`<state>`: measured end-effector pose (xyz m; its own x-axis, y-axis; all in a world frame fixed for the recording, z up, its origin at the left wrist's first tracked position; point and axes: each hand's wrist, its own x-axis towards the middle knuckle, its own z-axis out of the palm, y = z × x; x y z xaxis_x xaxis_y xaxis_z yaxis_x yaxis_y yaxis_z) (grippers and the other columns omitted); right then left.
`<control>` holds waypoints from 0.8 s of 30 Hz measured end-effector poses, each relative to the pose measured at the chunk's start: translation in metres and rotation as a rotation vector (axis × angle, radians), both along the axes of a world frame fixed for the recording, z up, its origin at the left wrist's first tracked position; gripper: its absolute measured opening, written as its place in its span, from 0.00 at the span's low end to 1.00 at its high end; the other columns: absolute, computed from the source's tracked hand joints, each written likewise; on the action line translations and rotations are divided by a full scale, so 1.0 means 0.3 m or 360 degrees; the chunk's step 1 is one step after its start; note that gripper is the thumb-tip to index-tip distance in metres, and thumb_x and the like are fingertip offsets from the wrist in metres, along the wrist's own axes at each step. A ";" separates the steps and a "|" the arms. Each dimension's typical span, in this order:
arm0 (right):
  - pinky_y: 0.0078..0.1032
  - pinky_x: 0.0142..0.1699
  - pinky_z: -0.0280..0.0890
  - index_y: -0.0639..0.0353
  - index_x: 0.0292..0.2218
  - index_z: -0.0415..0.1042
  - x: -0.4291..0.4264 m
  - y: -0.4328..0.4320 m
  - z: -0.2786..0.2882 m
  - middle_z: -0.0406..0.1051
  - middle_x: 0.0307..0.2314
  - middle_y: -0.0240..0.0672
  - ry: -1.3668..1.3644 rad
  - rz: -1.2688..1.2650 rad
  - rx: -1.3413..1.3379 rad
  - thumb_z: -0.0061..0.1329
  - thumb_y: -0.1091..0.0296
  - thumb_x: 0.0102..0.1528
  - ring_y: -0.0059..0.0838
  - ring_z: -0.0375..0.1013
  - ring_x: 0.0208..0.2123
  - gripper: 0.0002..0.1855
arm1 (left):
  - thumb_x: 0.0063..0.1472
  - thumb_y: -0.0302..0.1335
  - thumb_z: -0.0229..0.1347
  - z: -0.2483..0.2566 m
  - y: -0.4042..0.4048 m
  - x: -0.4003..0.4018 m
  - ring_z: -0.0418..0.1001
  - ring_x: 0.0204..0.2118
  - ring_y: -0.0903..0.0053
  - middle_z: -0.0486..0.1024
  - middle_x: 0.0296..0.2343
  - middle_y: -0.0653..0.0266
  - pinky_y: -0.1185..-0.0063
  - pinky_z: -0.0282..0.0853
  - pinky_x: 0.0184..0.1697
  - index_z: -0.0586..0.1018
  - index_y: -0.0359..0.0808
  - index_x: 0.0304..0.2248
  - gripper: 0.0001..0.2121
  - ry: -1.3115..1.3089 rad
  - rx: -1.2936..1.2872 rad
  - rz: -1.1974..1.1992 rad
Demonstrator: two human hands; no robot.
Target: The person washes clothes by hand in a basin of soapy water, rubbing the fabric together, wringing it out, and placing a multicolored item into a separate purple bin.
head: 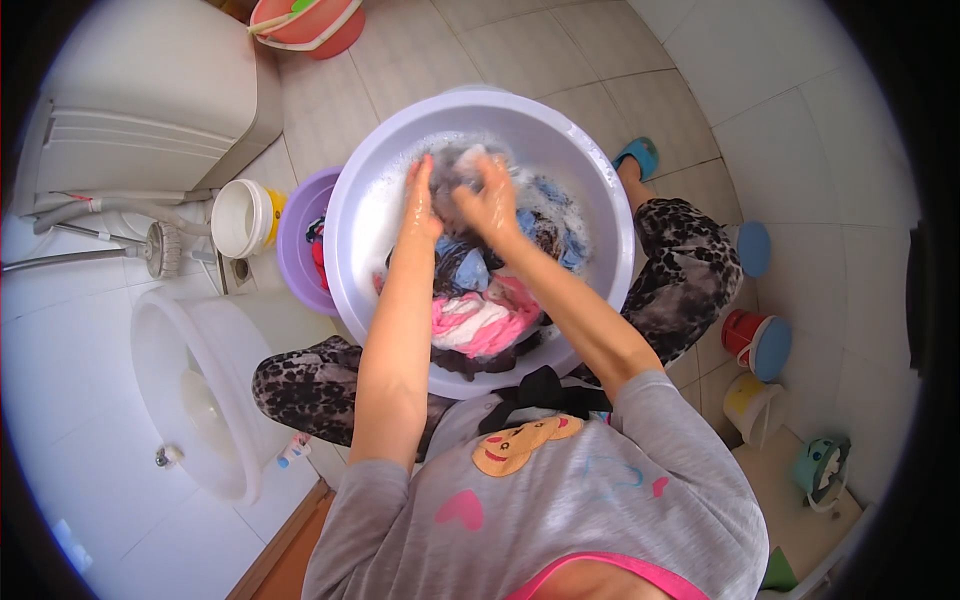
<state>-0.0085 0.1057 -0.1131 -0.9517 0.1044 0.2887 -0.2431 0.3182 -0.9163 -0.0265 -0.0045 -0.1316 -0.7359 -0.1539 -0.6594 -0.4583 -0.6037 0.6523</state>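
A large pale lavender plastic basin (600, 157) sits between my knees, holding sudsy water and wet laundry. Near its far side, a wet grey cloth (450, 184), blurred and foamy, lies between my hands. My right hand (491, 199) has its thumb and fingers curled around part of this cloth. Seen edge-on at the cloth's left side is my left hand (424, 199), fingers fairly straight; its grip is hidden. Closer to me are a pink and white cloth (480, 319), a blue cloth (471, 270) and a dark cloth (480, 364).
A purple basin (296, 247) with clothes touches the left side. Beyond it stand a white bucket (240, 214), a showerhead brush-like fitting (161, 247) and a white tub (146, 360). A red basin (341, 34) is far left. Small buckets (769, 349) line the right wall.
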 end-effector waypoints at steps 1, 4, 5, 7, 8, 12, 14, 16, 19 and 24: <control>0.36 0.34 0.61 0.58 0.28 0.67 0.047 -0.029 0.078 0.61 0.27 0.45 0.0083 0.0145 -0.0068 0.43 0.69 0.33 0.44 0.63 0.32 0.15 | 0.51 0.44 0.48 0.007 -0.038 0.002 0.64 0.41 0.71 0.65 0.39 0.60 0.71 0.62 0.42 0.66 0.38 0.42 0.22 0.0088 0.0422 -0.0124; 0.31 0.34 0.61 0.54 0.31 0.69 0.177 -0.044 0.205 0.61 0.26 0.43 0.0320 0.0404 0.0155 0.48 0.68 0.34 0.41 0.63 0.31 0.16 | 0.51 0.43 0.48 0.073 -0.026 0.055 0.64 0.40 0.70 0.66 0.38 0.59 0.71 0.62 0.41 0.66 0.36 0.41 0.22 0.0411 0.0947 -0.0306; 0.31 0.32 0.62 0.53 0.30 0.69 0.185 -0.031 0.212 0.61 0.25 0.42 0.0410 0.0451 0.0264 0.49 0.66 0.33 0.40 0.64 0.30 0.16 | 0.51 0.43 0.48 0.085 -0.001 0.067 0.64 0.39 0.70 0.66 0.38 0.59 0.71 0.63 0.40 0.66 0.35 0.41 0.22 0.0475 0.1012 -0.0326; 0.28 0.25 0.62 0.51 0.25 0.69 0.145 -0.032 0.174 0.62 0.22 0.38 0.0710 0.0338 0.0389 0.50 0.64 0.34 0.36 0.65 0.23 0.11 | 0.51 0.42 0.49 0.085 0.006 0.078 0.65 0.39 0.70 0.66 0.38 0.58 0.71 0.63 0.39 0.66 0.34 0.41 0.22 0.0459 0.0950 -0.0247; 0.28 0.23 0.62 0.52 0.22 0.68 0.121 -0.022 0.161 0.62 0.21 0.37 0.0653 0.0333 0.0419 0.50 0.65 0.34 0.35 0.65 0.22 0.09 | 0.51 0.42 0.49 0.075 0.014 0.065 0.65 0.38 0.70 0.66 0.37 0.58 0.71 0.63 0.39 0.66 0.34 0.40 0.22 0.0435 0.0900 -0.0198; 0.28 0.18 0.62 0.53 0.17 0.63 0.032 -0.036 0.081 0.61 0.16 0.33 0.0644 0.0133 0.0465 0.48 0.65 0.34 0.32 0.66 0.18 0.07 | 0.51 0.41 0.49 0.004 0.015 0.021 0.66 0.37 0.69 0.66 0.36 0.57 0.70 0.64 0.37 0.66 0.31 0.40 0.23 0.0298 0.0602 0.0031; 0.28 0.19 0.62 0.53 0.17 0.64 -0.006 -0.039 0.037 0.60 0.15 0.32 0.0617 0.0083 0.0495 0.47 0.65 0.35 0.32 0.67 0.20 0.05 | 0.51 0.41 0.49 -0.019 0.024 0.022 0.66 0.36 0.69 0.66 0.36 0.56 0.70 0.64 0.36 0.66 0.30 0.39 0.23 0.0255 0.0377 0.0148; 0.31 0.26 0.64 0.55 0.17 0.66 -0.041 -0.009 0.022 0.63 0.19 0.32 0.0190 0.0060 0.0713 0.45 0.66 0.38 0.33 0.67 0.28 0.05 | 0.51 0.41 0.49 0.008 0.033 0.031 0.66 0.35 0.68 0.66 0.35 0.55 0.70 0.64 0.35 0.66 0.29 0.39 0.23 0.0108 -0.0080 0.0210; 0.34 0.35 0.63 0.53 0.27 0.70 -0.114 0.099 -0.029 0.64 0.33 0.34 -0.0188 -0.0081 0.1003 0.45 0.62 0.42 0.35 0.62 0.39 0.09 | 0.51 0.40 0.48 0.053 0.023 0.055 0.65 0.38 0.65 0.64 0.39 0.51 0.73 0.59 0.43 0.65 0.27 0.41 0.24 0.0264 -0.1038 -0.0391; 0.39 0.42 0.59 0.45 0.45 0.61 -0.028 0.123 -0.138 0.52 0.47 0.36 0.0136 0.0400 0.1474 0.44 0.54 0.45 0.41 0.55 0.47 0.24 | 0.53 0.44 0.44 -0.070 -0.003 0.065 0.57 0.45 0.52 0.60 0.41 0.39 0.70 0.51 0.49 0.64 0.32 0.44 0.26 0.0140 -0.2522 -0.0671</control>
